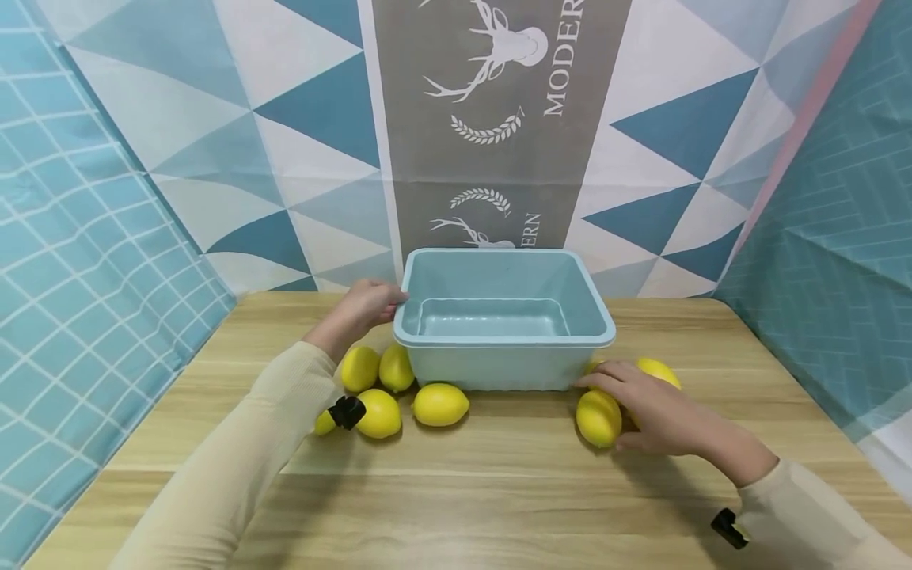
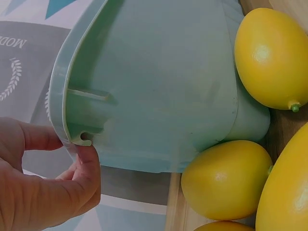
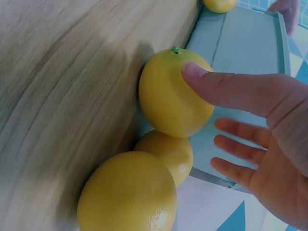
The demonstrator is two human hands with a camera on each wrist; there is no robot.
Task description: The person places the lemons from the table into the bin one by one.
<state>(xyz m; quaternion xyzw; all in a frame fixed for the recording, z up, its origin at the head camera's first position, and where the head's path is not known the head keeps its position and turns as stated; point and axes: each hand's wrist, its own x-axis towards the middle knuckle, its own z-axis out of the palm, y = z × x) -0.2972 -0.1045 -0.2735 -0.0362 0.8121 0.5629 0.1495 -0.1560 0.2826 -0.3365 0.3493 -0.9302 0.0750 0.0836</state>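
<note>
A light blue plastic basin (image 1: pixel 499 366) stands on the wooden table near the back wall. My left hand (image 1: pixel 362 310) pinches its left rim, the thumb on one side and curled fingers under the edge, as the left wrist view shows of the basin wall (image 2: pixel 159 86). By the basin's front right corner, my right hand (image 1: pixel 659 412) hovers around a yellow lemon (image 1: pixel 597 419). In the right wrist view the thumb overlaps that lemon (image 3: pixel 168 96), while the other fingers (image 3: pixel 238 149) are extended and apart from it. Whether the thumb touches it, I cannot tell.
Several lemons lie left of and before the basin, among them one lemon (image 1: pixel 440 404) close to its front wall. Another lemon (image 1: pixel 659 372) lies behind my right hand. Patterned cloth (image 1: pixel 306 142) covers the back wall, and blue sheets (image 1: pixel 85 261) line both sides.
</note>
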